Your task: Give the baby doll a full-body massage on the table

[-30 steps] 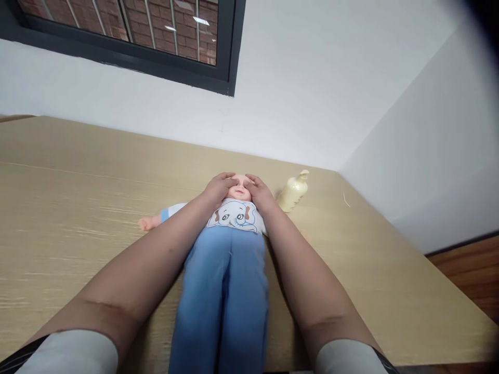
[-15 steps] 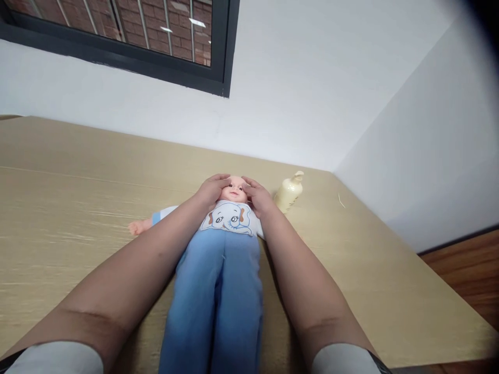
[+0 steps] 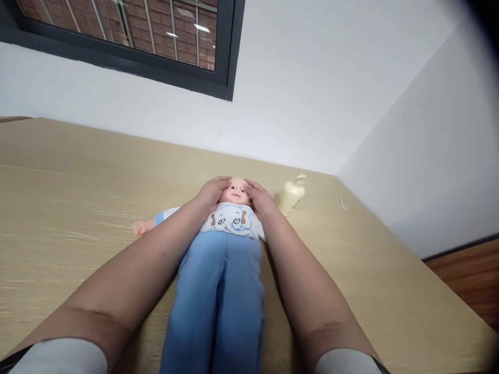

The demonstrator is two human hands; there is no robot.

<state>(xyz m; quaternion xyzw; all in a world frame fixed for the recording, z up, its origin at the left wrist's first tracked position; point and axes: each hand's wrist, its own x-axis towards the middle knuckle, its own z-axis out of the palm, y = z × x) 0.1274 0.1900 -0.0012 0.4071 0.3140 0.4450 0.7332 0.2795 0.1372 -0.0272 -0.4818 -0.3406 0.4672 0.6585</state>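
A baby doll (image 3: 235, 223) lies on its back on the wooden table, dressed in a white top with an elephant print and blue trousers. Its feet are outside the picture. My left hand (image 3: 213, 192) cups the left side of the doll's head, fingers curved around it. On the opposite side my right hand (image 3: 260, 198) holds the head the same way, fingertips by the temple. The doll's face shows between both hands. One doll arm sticks out to the left past my forearm; the other is mostly hidden behind my right wrist.
A cream-coloured bottle (image 3: 291, 195) stands just right of my right hand. Farther right, a thin pale strand (image 3: 343, 204) lies on the table (image 3: 374, 270). White walls meet at the table's back right corner. A dark-framed window (image 3: 224, 62) is at upper left.
The whole view has shifted slightly, so everything sits a little lower and to the right. Both hands keep their hold on the doll's head.
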